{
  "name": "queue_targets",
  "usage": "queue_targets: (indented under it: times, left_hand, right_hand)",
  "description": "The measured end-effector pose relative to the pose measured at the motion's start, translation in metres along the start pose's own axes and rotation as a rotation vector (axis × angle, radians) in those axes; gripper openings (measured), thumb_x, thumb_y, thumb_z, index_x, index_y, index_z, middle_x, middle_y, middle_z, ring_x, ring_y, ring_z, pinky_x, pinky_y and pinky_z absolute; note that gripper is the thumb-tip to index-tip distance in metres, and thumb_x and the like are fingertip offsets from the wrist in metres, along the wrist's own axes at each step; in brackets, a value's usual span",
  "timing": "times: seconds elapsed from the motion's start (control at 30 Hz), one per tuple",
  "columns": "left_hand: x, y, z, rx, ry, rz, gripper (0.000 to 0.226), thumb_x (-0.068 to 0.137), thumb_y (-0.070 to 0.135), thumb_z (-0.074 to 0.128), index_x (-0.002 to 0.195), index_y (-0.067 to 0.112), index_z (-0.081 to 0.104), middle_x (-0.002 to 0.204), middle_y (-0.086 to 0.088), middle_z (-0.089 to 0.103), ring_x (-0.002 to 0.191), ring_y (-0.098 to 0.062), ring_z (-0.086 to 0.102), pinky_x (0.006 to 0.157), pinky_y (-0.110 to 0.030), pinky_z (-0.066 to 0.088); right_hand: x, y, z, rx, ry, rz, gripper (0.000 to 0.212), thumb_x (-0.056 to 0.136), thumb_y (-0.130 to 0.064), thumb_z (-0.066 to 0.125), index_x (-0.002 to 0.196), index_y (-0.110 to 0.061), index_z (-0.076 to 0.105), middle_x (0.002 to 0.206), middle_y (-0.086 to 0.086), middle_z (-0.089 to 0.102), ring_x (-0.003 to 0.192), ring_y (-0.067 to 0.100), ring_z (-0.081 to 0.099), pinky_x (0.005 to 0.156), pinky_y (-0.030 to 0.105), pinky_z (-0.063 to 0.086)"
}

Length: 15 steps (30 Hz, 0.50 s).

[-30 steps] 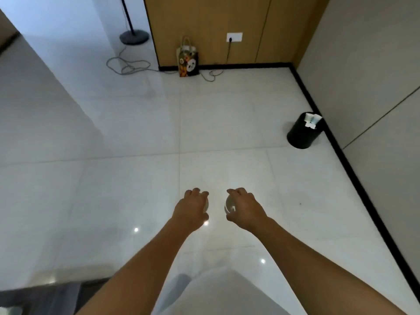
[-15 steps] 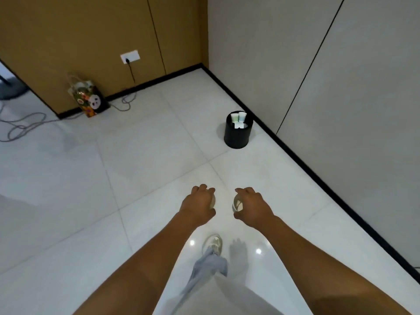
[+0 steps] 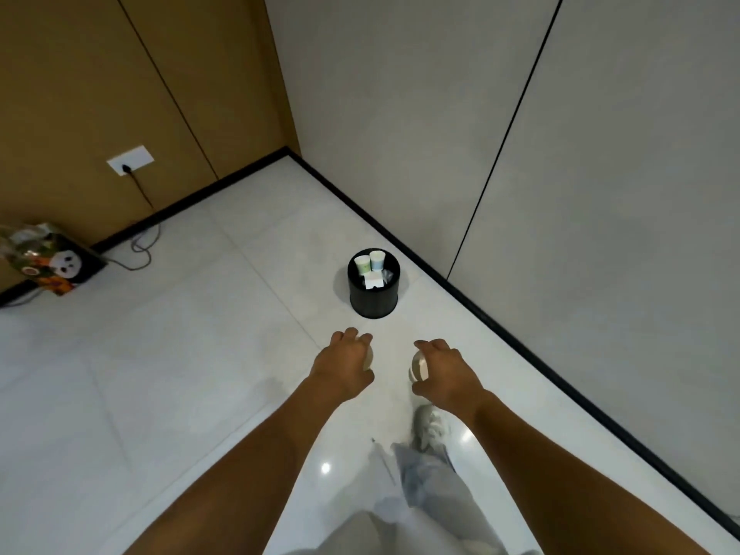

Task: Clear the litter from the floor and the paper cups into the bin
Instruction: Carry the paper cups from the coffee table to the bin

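- Your left hand [image 3: 345,363] is curling around a pale cup [image 3: 368,357].
- Your right hand [image 3: 444,372] is gripping another cup [image 3: 417,366].
- The black bin [image 3: 373,297] is sitting just ahead, already holding cups.

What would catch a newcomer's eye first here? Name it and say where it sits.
Two bare forearms reach forward at the centre, the left hand and the right hand each curled round a pale paper cup. Just beyond them on the white tiled floor stands a black bin near the corner, already holding cups. A colourful gift bag sits at far left.
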State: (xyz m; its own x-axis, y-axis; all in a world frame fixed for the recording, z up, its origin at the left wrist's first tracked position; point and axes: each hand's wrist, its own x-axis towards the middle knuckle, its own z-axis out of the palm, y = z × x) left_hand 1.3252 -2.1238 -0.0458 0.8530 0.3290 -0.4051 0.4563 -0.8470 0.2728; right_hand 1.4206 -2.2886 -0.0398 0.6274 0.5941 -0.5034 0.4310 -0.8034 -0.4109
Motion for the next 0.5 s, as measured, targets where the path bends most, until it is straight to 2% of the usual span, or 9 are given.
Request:
queue_targets:
  times: [0.27,0.5]
  left_hand:
    - [0.157,0.020,-0.049,-0.131,0.037,-0.138,0.060,0.087,0.030,0.059,0.141,0.018,0.036,0.141,-0.005,0.037,0.127,-0.024,0.035,0.095,-0.036,0.045]
    - [0.239,0.000,-0.087,-0.223,0.080,-0.268,0.063,0.087,0.030,0.059,0.143,0.018,0.034,0.140,-0.004,0.038,0.128,-0.023,0.035,0.094,-0.036,0.047]
  right_hand:
    - [0.163,0.023,-0.101,-0.076,-0.040,-0.071,0.075,0.080,-0.025,0.070,0.145,-0.020,0.033,0.138,0.005,0.040,0.122,0.027,0.042,0.095,0.037,0.048]
    - [0.268,0.007,-0.155,-0.122,-0.086,-0.137,0.074,0.080,-0.023,0.069,0.145,-0.018,0.033,0.140,0.007,0.039,0.123,0.030,0.042,0.097,0.034,0.043]
